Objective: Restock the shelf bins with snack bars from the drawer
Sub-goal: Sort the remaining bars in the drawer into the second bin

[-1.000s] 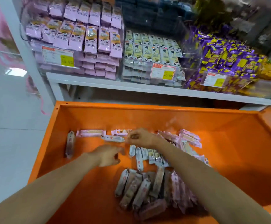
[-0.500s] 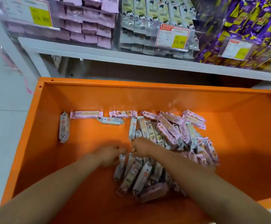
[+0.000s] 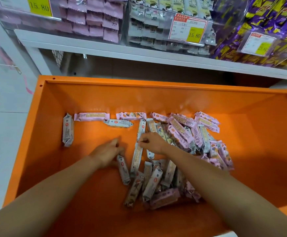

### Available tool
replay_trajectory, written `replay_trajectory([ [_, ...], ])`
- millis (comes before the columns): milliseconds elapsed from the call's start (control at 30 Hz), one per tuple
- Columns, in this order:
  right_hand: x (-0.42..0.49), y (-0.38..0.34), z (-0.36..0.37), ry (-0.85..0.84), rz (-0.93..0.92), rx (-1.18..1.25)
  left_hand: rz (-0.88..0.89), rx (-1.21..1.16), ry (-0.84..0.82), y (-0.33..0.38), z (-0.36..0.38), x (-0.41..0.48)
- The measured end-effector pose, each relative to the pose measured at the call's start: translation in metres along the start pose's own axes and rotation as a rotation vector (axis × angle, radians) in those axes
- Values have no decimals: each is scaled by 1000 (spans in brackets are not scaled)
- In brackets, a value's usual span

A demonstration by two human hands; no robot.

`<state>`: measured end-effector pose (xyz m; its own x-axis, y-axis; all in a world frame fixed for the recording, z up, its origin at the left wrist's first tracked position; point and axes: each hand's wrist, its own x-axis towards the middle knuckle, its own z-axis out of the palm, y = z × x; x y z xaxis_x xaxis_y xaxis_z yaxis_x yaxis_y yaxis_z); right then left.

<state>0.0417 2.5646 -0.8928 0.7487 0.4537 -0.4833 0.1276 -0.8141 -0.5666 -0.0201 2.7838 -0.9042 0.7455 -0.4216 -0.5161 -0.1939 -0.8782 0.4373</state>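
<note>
The orange drawer [image 3: 41, 134] stands pulled out below the shelf, with several pink and pale snack bars [image 3: 182, 132] heaped at its middle and right. Both my arms reach into it. My right hand [image 3: 152, 142] has curled fingers that pinch the far end of a long pale bar [image 3: 136, 159] lying lengthwise at the pile's left edge. My left hand [image 3: 107, 152] is blurred, fingers stretched forward over the bare drawer floor, beside a small bar [image 3: 123, 170] and holding nothing. The shelf bins above hold pink packs [image 3: 94, 23] and pale green packs [image 3: 149, 31].
A single bar [image 3: 67, 130] lies near the drawer's left wall, and three more [image 3: 91, 116] line the far side. A bin of purple-yellow packs [image 3: 259, 35] stands at the upper right. Price tags [image 3: 189, 29] hang on the bin fronts. White floor lies to the left.
My view has tilted down toward the drawer. Both hands drew back from the far row of bars to the pile's left edge; my left fingers have stretched forward.
</note>
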Motion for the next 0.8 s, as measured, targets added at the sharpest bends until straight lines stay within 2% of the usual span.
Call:
replay_trajectory([
  [100,-2,0,-1,-10,8,37,25,50,-20,-4,-1,-1],
  [233,-5,-1,-1,-47,29,110,48,-49,7,-10,-5,-1],
  [500,-4,-7,-6,-77,122,309,-129,-667,98,-8,-12,-2],
  [633,-1,-14,-7,-45,199,380,-247,-818,113,-2,-14,2],
  [800,-1,-27,-2,-61,199,440,-312,-980,116,1,-14,5],
])
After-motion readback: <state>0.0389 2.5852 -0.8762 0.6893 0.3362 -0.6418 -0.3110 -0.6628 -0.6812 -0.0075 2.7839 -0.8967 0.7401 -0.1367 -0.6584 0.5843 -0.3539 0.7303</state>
